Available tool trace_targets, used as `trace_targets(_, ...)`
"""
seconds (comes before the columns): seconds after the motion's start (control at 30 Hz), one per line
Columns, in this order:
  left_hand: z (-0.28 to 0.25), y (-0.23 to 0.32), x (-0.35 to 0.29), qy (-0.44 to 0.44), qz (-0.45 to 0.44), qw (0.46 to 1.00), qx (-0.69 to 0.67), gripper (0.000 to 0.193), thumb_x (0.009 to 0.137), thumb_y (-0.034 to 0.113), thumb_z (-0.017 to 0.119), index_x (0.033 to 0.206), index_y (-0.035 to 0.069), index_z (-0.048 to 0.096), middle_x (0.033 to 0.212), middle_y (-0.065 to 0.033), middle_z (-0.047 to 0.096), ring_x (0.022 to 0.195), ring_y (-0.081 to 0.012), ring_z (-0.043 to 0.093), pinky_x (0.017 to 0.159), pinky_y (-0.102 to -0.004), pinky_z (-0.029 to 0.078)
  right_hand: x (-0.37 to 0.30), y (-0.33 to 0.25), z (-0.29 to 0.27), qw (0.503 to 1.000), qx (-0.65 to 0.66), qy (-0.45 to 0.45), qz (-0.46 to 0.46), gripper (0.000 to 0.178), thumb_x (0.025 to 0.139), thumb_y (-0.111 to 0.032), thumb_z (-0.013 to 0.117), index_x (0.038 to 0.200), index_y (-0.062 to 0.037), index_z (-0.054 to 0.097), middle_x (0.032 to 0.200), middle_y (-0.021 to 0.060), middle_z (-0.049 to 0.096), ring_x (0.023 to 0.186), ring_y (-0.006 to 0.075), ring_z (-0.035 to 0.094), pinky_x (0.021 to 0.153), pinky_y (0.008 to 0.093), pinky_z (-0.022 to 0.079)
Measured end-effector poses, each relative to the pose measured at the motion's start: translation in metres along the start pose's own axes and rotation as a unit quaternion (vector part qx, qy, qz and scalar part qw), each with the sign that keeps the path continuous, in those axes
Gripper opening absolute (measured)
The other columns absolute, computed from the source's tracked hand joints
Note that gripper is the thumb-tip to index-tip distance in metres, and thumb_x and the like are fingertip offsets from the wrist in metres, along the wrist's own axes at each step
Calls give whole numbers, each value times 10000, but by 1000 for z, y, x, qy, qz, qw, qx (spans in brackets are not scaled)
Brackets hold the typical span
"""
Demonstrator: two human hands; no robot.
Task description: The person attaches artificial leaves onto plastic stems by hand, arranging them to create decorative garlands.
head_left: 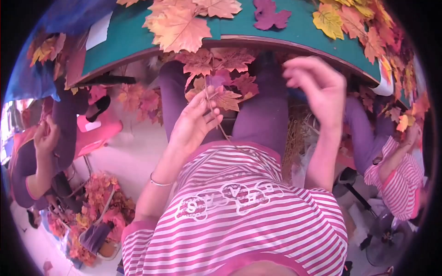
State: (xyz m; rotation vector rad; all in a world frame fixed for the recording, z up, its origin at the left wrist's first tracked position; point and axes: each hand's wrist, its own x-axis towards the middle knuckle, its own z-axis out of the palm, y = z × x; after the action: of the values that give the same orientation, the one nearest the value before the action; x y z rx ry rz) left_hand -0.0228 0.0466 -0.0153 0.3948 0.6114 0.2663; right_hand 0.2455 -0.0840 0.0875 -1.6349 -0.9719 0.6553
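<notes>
My left hand (197, 117) is closed around a thin brown stem of an artificial maple-leaf garland, in front of my lap. Orange-red fabric-like leaves (226, 99) hang on the stem just beyond the fingers, and its bare end runs down toward my striped shirt. To the right, my right hand (320, 87) is raised near the table edge, slightly blurred. Its fingers are loosely bent and apart, and nothing shows between them. A large pale orange leaf (182, 32) lies over the table's edge above my left hand.
The green table (129, 39) curves across the front, bearing a purple leaf (271, 16) and a yellow leaf (328, 20). More leaves (99, 198) are heaped at lower left beside a pink stool (94, 133). Other people sit close on both sides, one holding leaves (405, 122) at right.
</notes>
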Motion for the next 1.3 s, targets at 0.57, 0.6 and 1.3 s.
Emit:
trace_targets(0.57, -52, 24, 5, 88, 123, 988, -19, 485, 1035, 65, 571, 1492, 18, 414, 1118, -83, 588, 1034, -172, 601, 1040, -340, 524, -30, 86, 89, 840, 316, -313, 312, 355, 1029, -188, 588, 1322, 4, 645, 890, 92, 718, 569, 67, 594, 543, 194, 477)
trace_targets(0.6, -57, 25, 8, 84, 120, 989, -22, 485, 1035, 65, 571, 1492, 18, 414, 1118, -83, 588, 1034, -172, 601, 1040, -340, 524, -24, 81, 88, 832, 328, -300, 332, 373, 1020, -164, 596, 1344, 18, 624, 936, 130, 735, 538, 63, 572, 514, 184, 453)
trace_targets(1.3, -17, 0, 6, 68, 53, 996, 28, 466, 1006, 106, 616, 1443, 2, 493, 1234, -28, 619, 955, -88, 617, 869, -251, 561, 62, 58, -213, 876, -227, 410, -113, 179, 885, -25, 701, 1056, 15, 737, 957, 131, 737, 877, 207, 721, 792, 311, 561)
